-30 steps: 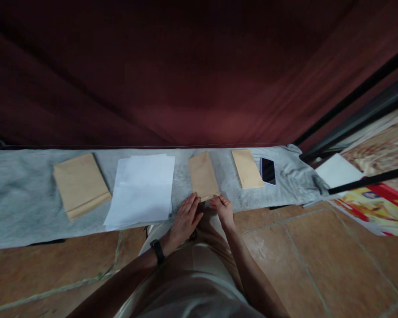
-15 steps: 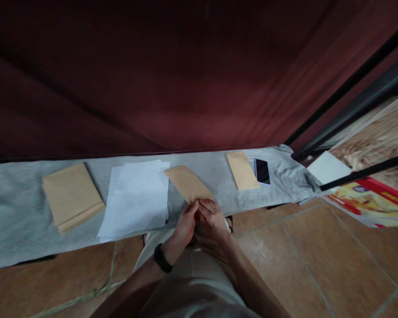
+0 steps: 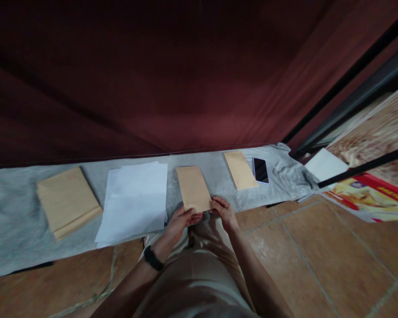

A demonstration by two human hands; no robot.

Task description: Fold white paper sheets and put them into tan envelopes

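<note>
A brown paper envelope is held at its near end between my two hands, over the front edge of the grey cloth. My left hand grips its near left corner, thumb on top and fingers beneath. At the near right corner, my right hand pinches the edge. To the left lies a stack of white paper sheets. Another brown envelope rests flat on the right, beside a phone with a dark screen.
A pile of larger-looking brown envelopes lies at the left on the grey cloth. Behind hangs a dark red curtain. At the right are black metal bars, a white flat item and a red-yellow printed box.
The envelope has turned from slanting left to nearly straight ahead. My hands, close together before, have moved apart to its two near corners.
</note>
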